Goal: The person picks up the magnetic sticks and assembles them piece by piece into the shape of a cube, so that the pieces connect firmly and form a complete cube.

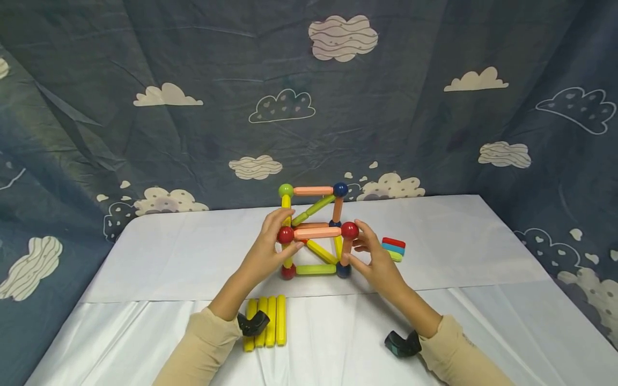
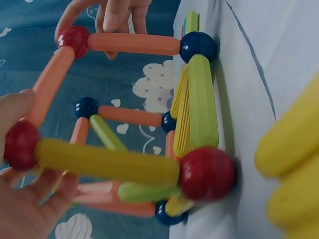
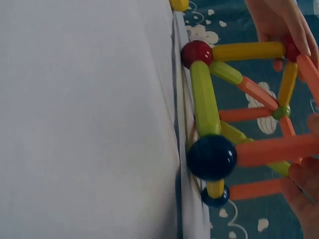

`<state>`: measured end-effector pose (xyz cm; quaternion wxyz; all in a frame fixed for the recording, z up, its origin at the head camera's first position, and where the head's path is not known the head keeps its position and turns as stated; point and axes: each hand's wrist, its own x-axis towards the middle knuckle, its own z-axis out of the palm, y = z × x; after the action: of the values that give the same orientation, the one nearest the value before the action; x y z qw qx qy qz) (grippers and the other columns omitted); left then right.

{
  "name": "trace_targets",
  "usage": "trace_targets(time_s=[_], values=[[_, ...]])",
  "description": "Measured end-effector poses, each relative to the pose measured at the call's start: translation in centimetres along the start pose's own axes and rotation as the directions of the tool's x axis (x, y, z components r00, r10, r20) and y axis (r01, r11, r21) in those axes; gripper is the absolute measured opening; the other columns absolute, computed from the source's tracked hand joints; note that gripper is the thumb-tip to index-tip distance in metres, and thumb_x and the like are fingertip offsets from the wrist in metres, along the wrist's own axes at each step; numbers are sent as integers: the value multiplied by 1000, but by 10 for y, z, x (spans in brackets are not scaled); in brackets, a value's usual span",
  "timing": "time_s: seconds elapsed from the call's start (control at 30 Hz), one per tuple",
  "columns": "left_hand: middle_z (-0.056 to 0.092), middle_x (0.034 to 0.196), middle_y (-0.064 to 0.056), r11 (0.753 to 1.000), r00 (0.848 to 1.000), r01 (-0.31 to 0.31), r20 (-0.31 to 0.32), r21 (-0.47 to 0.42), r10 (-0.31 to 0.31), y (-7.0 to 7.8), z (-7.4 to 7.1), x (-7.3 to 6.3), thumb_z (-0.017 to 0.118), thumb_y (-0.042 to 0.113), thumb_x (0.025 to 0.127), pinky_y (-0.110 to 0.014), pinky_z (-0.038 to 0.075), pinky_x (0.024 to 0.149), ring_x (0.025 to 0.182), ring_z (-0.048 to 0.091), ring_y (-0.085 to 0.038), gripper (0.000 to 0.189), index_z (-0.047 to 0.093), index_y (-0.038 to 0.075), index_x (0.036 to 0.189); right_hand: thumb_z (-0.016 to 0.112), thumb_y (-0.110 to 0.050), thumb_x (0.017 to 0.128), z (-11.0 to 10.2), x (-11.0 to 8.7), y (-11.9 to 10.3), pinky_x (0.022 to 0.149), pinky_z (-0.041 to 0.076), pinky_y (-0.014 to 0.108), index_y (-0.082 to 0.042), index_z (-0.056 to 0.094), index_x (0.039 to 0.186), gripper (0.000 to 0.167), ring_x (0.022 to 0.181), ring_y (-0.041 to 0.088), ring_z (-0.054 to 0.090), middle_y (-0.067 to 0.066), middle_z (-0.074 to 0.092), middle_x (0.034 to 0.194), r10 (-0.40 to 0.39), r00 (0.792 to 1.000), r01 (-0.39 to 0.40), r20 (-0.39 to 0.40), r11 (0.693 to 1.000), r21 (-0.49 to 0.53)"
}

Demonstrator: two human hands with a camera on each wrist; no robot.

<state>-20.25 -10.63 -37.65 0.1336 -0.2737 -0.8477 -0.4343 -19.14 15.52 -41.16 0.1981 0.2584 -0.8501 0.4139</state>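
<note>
A box-shaped frame of magnetic rods and balls stands on the white table. My left hand [image 1: 265,246] grips its upper front left corner, thumb and fingers around a red ball [image 2: 22,144]. At the other front corner, my right hand [image 1: 379,262] has its fingers about an upright orange rod [image 3: 279,149], just below another red ball [image 1: 350,230]. A front orange rod [image 1: 317,232] joins these two balls. Below are a green rod [image 1: 316,269], a red ball [image 1: 288,272] and a dark blue ball [image 3: 212,157]. Behind rise a green ball [image 1: 286,190] and a dark blue ball [image 1: 340,189].
Several yellow rods [image 1: 271,321] lie side by side near the left wrist. Short red, blue and green rods [image 1: 394,249] lie right of the frame. A dark cloud-patterned curtain [image 1: 203,145] hangs behind the white-covered table [image 1: 458,241].
</note>
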Motion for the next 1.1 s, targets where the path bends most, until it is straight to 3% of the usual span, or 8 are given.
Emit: trace_targets(time_s=[0.17,0.23,0.3,0.4,0.47,0.57,0.93,1.1], values=[[29,134,-11,991,992,126,3,43,-126,0,-17,-22,67,23,82,-32,48,77,99,51,-23,69,28,9,136,72,-10,76,-24,-8,17,89,41,43,-15,30,137,74,107,24,50,10,53,116,73,997,-72,14,994,-88],[32,131,-11,973,974,219,45,77,-223,-1,-24,-35,67,25,82,-34,48,77,98,52,-25,65,30,9,134,72,-11,77,-33,-13,28,91,38,47,-13,36,134,67,109,26,48,10,53,117,117,993,-112,30,983,-145],[34,130,-10,937,932,328,117,125,-342,-2,-30,-49,65,27,83,-36,48,76,99,51,-25,61,34,10,133,71,-12,78,-40,-17,39,92,36,49,-11,41,131,61,110,29,47,12,53,118,161,985,-146,63,969,-197],[40,123,-10,874,836,425,269,234,-479,-6,-35,-70,65,27,83,-37,47,76,93,51,-21,55,41,9,129,69,-10,79,-46,-23,52,92,35,50,-5,46,127,53,111,34,45,16,52,119,218,967,-179,134,950,-256],[43,119,-10,856,774,435,370,279,-514,-8,-36,-81,66,24,82,-35,47,74,87,50,-18,50,45,7,125,68,-9,80,-47,-26,58,92,35,51,-2,48,124,49,110,36,45,18,51,120,244,954,-189,172,940,-285],[45,115,-12,868,727,425,473,257,-497,-10,-35,-93,67,18,81,-30,48,64,74,50,-15,46,49,3,120,68,-7,79,-46,-28,62,90,36,51,-1,52,120,44,108,37,45,19,51,118,271,944,-203,189,928,-314],[49,102,-8,891,759,439,484,113,-435,-6,-18,-99,68,16,79,-24,44,53,65,48,-13,39,53,4,113,68,-5,79,-41,-30,66,74,45,41,-2,60,108,30,83,26,51,13,56,97,327,924,-235,199,895,-379],[50,78,-2,904,774,423,497,56,-393,-5,-6,-94,68,16,80,-23,40,48,57,46,-11,39,51,6,114,65,-6,82,-40,-28,61,85,42,47,0,56,114,34,98,32,52,17,56,108,327,925,-248,192,905,-345]])
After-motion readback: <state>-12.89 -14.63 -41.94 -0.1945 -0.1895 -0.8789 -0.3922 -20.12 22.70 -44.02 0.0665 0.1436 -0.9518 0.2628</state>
